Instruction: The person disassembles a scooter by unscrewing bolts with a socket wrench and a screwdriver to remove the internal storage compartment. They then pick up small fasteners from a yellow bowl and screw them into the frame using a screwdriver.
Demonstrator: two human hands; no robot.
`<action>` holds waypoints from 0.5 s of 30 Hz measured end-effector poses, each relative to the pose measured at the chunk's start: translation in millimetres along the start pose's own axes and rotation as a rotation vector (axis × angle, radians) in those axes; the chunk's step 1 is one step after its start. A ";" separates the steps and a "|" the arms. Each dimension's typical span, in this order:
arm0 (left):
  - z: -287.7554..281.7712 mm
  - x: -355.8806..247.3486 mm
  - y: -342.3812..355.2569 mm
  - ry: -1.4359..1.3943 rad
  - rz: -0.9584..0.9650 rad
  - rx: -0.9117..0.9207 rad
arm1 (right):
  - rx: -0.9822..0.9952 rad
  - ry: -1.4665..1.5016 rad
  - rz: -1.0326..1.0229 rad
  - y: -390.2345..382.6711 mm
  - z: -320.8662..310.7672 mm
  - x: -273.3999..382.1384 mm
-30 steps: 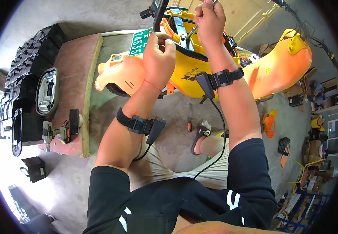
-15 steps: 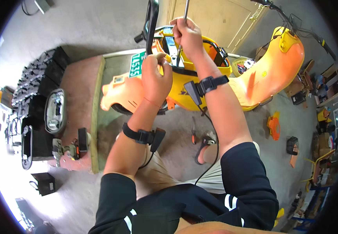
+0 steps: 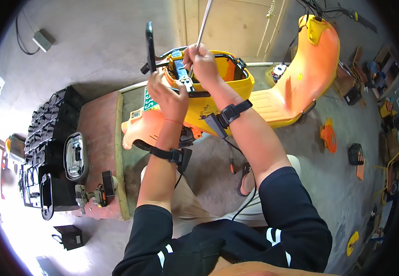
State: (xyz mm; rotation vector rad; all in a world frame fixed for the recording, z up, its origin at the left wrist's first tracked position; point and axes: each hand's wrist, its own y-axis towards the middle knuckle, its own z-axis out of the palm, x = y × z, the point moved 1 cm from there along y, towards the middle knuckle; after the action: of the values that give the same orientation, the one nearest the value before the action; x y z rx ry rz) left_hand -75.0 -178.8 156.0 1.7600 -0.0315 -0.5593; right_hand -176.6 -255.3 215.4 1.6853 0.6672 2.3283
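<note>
A yellow and orange scooter (image 3: 204, 110) stands in front of me, its rear section uncovered so that the inner parts show. My right hand (image 3: 204, 66) is closed around a long thin metal rod (image 3: 204, 23). The rod slants down into the open compartment; its lower end reaches a metal bracket (image 3: 186, 83) there. My left hand (image 3: 169, 99) is beside that compartment, fingers apart and thumb spread, with nothing seen in it. Just above its fingertips rises a black upright bar (image 3: 151, 43); whether they touch it I cannot tell. A green plate (image 3: 149, 100) shows behind the left hand.
Left of the scooter, a reddish board (image 3: 100, 115) carries black cases (image 3: 52, 124), a grey tray-like part (image 3: 76, 156) and a power tool (image 3: 99, 197). A screwdriver (image 3: 232, 166) lies on the floor near my foot. An orange part (image 3: 328, 136) and black basket (image 3: 356, 154) lie right.
My left hand has gone from a pinch to spread fingers. The view has shifted, so the scooter and both hands appear lower and further left. The right hand still grips the rod.
</note>
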 end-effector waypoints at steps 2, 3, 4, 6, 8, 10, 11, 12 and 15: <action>4.7 17.0 -2.9 -0.041 -0.129 -0.098 | -0.138 0.015 -0.055 -1.8 -6.4 35.4; 5.5 24.3 -6.1 -0.035 -0.206 -0.135 | -0.198 0.034 -0.057 -5.4 -18.0 53.4; 8.9 42.8 -12.4 -0.103 -0.242 -0.097 | -0.298 0.036 0.036 -8.2 -32.8 68.4; 24.1 78.2 -13.8 -0.321 -0.368 0.003 | -0.369 0.004 0.140 -17.8 -78.8 79.8; 28.4 84.3 -16.6 -0.549 -0.578 0.168 | -0.347 -0.095 0.187 -48.6 -129.9 79.1; 24.2 70.4 -6.2 -0.540 -0.657 0.315 | -0.371 -0.173 0.251 -74.4 -168.4 65.8; 24.5 70.8 -3.5 -0.593 -0.684 0.287 | -0.407 -0.215 0.296 -83.1 -182.0 53.0; 25.0 72.9 -1.4 -0.625 -0.696 0.269 | -0.448 -0.184 0.369 -88.4 -192.0 43.4; 24.0 75.6 8.6 -0.735 -0.732 0.216 | -0.485 -0.054 0.511 -84.2 -218.5 21.5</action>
State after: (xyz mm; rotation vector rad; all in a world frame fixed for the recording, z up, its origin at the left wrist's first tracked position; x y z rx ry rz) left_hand -15.2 -226.5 133.7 1.6510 0.0448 -1.7695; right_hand -397.2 -226.0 139.7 1.8084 -0.3689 2.4578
